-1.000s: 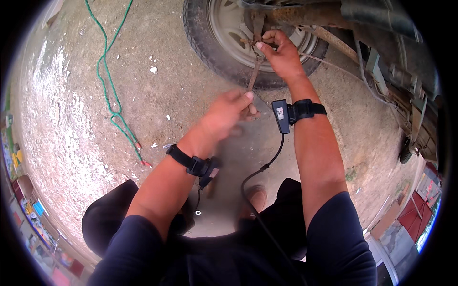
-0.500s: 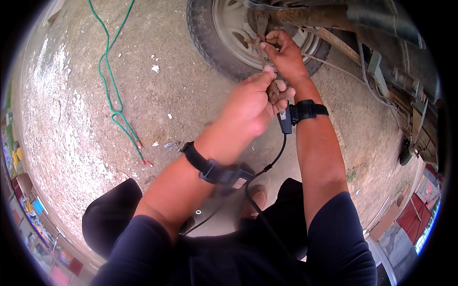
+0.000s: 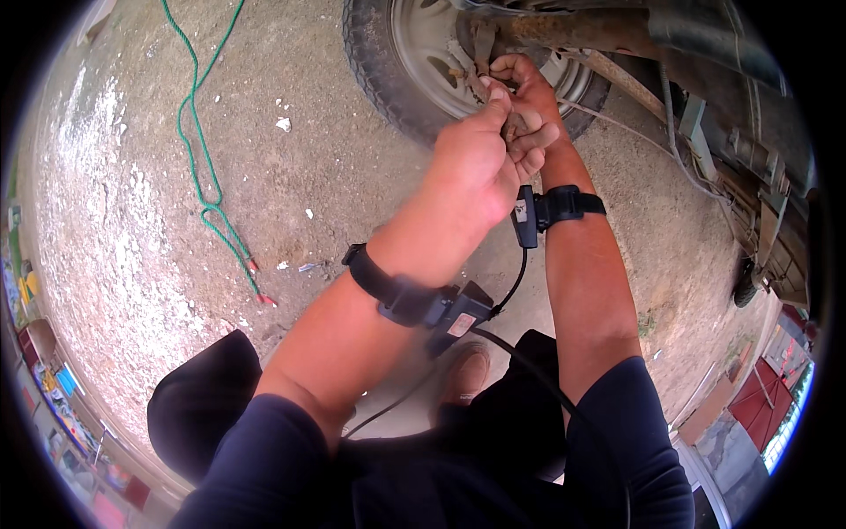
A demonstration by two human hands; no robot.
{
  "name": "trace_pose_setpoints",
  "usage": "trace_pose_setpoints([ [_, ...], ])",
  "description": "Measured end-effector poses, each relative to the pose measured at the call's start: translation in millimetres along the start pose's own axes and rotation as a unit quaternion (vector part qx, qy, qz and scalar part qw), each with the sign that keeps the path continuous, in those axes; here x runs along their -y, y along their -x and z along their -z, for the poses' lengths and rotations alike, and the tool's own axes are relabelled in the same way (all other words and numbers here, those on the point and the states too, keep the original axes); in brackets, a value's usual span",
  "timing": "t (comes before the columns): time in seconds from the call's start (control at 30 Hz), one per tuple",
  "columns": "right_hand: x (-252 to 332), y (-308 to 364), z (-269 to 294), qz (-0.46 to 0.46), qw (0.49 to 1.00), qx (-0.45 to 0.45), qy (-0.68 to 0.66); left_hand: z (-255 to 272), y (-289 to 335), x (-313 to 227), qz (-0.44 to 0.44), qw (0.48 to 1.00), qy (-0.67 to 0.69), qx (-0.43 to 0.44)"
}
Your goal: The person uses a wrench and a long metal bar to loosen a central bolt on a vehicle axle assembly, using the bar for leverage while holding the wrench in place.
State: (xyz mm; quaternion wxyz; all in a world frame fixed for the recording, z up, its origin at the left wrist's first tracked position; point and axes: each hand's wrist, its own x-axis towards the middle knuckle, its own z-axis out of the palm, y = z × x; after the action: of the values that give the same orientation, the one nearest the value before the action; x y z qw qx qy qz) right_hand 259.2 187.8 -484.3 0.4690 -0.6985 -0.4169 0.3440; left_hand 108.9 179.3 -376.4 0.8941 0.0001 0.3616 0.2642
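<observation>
A dirty brown strap [image 3: 480,48] hangs from the vehicle's underside in front of a wheel [image 3: 414,53]. My right hand [image 3: 527,93] is closed around the strap just below the rusty axle beam [image 3: 564,26]. My left hand [image 3: 476,167] has come up against it and grips the strap's lower part, fingers curled and touching the right hand. The strap's lower end is hidden between my hands. Both wrists wear black bands with small sensor boxes and cables.
A green rope [image 3: 204,167] snakes over the dirt ground at the left. The vehicle's frame and hanging parts [image 3: 758,203] fill the right side. My shoe [image 3: 465,370] and dark trousers are below. Colourful goods line the far left edge.
My left hand has risen from lower on the strap up to my right hand near the wheel. My right hand has stayed on the strap by the axle.
</observation>
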Motion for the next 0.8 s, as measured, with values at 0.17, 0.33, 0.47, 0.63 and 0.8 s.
trace_pose_setpoints([
  [0.17,5,3,5,0.021,0.997,-0.008,0.075,68,-5,8,-0.005,0.963,-0.261,-0.068],
  [0.33,3,1,-3,0.036,0.998,-0.009,0.056,135,-39,-26,-0.041,0.913,-0.405,-0.024],
  [0.47,2,3,1,0.026,0.997,-0.011,0.071,123,-18,-27,0.039,0.926,-0.375,-0.031],
  [0.63,-1,0,2,0.051,0.996,-0.007,0.076,83,24,-14,0.096,0.967,-0.236,-0.003],
  [0.8,-1,1,1,0.043,0.996,-0.008,0.072,59,20,2,0.048,0.986,-0.149,0.058],
])
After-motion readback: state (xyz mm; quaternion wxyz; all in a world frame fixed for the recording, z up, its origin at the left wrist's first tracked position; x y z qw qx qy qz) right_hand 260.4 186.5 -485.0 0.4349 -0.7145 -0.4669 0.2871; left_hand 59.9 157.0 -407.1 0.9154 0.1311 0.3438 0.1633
